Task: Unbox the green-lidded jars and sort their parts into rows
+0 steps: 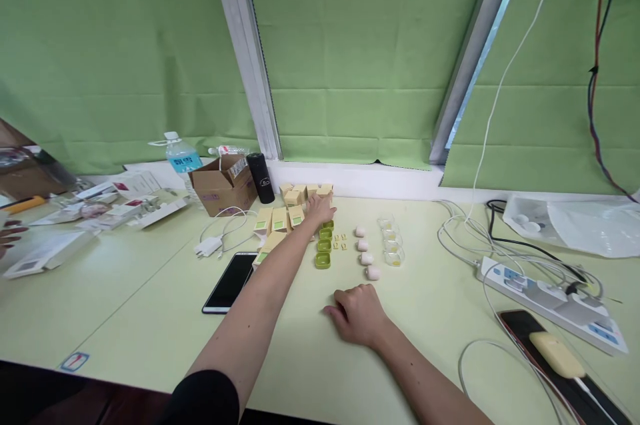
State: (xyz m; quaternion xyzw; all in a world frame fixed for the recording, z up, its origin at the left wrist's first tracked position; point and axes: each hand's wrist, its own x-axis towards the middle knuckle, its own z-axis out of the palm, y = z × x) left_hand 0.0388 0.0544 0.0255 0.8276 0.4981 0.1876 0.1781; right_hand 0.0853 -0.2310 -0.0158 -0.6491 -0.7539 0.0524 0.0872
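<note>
My left hand [320, 210] reaches to the back of the table, fingers stretched out over the nearest of the small yellow boxes [294, 197]. Whether the fingertips touch a box is hard to see. Just below that hand, a column of small green square trays [323, 260] runs toward me. My right hand [361, 314] rests on the table with curled fingers and nothing visible in them. Ahead of it stand several pale pink cylindrical pieces [373, 272]. Clear plastic cups [394, 253] line up to their right, and tiny yellow pieces [340, 242] lie beside the trays.
A black phone [231, 283] lies left of my left forearm, near a white charger [209, 246]. Behind are a cardboard box [225, 186], a black cylinder [261, 177] and a water bottle [183, 157]. A power strip [550, 305] with cables is at right. Another person's hand [9, 236] shows far left.
</note>
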